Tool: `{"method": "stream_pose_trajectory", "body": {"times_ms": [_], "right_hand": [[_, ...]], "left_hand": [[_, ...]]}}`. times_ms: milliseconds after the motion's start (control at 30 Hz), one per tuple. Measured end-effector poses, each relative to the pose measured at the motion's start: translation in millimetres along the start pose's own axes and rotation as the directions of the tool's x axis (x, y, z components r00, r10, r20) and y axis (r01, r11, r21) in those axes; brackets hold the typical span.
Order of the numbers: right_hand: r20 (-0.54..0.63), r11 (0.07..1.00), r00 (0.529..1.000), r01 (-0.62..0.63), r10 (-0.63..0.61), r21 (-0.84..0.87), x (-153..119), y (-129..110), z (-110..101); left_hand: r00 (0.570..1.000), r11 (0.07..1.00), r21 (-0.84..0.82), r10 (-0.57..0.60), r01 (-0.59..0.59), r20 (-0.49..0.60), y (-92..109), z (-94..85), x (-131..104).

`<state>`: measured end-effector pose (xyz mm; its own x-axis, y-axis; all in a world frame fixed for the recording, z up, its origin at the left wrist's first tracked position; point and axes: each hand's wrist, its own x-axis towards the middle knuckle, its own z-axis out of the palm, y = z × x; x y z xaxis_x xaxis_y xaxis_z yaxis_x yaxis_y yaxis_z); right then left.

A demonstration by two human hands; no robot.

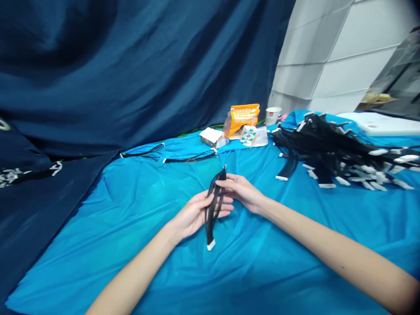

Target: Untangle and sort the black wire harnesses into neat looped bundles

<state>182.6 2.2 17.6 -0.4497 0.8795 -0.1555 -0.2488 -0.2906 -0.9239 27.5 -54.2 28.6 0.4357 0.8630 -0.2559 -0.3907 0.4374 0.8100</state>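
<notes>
Between my hands, above the blue cloth, is a black wire harness of several thin strands. Its wide white connector hangs at the near end, and a small light tip shows at the far end. My left hand is wrapped round the middle of the strands, thumb on top and fingers behind. Closer to the far end, my right hand pinches the strands between thumb and fingers. The strands bow apart between the two ends.
A large heap of black wire harnesses with white connectors lies at the right. Two single harnesses, one further left, lie at the back. Behind stand an orange pouch, a small box and a paper cup. A dark blue curtain hangs beyond.
</notes>
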Motion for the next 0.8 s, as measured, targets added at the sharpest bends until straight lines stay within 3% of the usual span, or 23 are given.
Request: {"method": "stream_pose_trajectory", "body": {"times_ms": [100, 167, 333, 467, 633, 800], "right_hand": [[-0.017, 0.998, 0.998, 0.059, -0.058, 0.039, 2.6, 0.8, -2.1], [-0.064, 0.995, 0.994, 0.092, -0.089, 0.049, 4.4, 0.4, -4.3], [-0.203, 0.991, 0.971, 0.131, -0.127, 0.006, 7.7, 1.1, -8.4], [-0.265, 0.989, 0.953, 0.149, -0.143, 0.001, 9.6, 1.9, -10.6], [-0.192, 0.99, 0.975, 0.127, -0.113, 0.067, 8.5, 0.2, -10.0], [-0.028, 0.99, 0.999, 0.044, -0.04, 0.136, 2.0, 0.1, -5.4]], "left_hand": [[0.998, 0.998, 0.043, -0.049, 0.047, 0.037, -4.2, -0.5, 1.3], [0.998, 0.986, 0.158, -0.061, 0.059, 0.008, -2.5, -3.6, 2.4], [0.968, 0.861, 0.495, 0.013, 0.116, -0.249, 13.6, -17.0, 0.8], [0.968, 0.765, 0.595, -0.183, 0.248, -0.169, 23.2, -21.8, -5.3], [0.979, 0.794, 0.573, -0.162, 0.205, -0.125, 19.6, -21.3, -5.5], [0.988, 0.87, 0.469, -0.119, 0.151, -0.097, 17.3, -18.4, -4.3]]}}
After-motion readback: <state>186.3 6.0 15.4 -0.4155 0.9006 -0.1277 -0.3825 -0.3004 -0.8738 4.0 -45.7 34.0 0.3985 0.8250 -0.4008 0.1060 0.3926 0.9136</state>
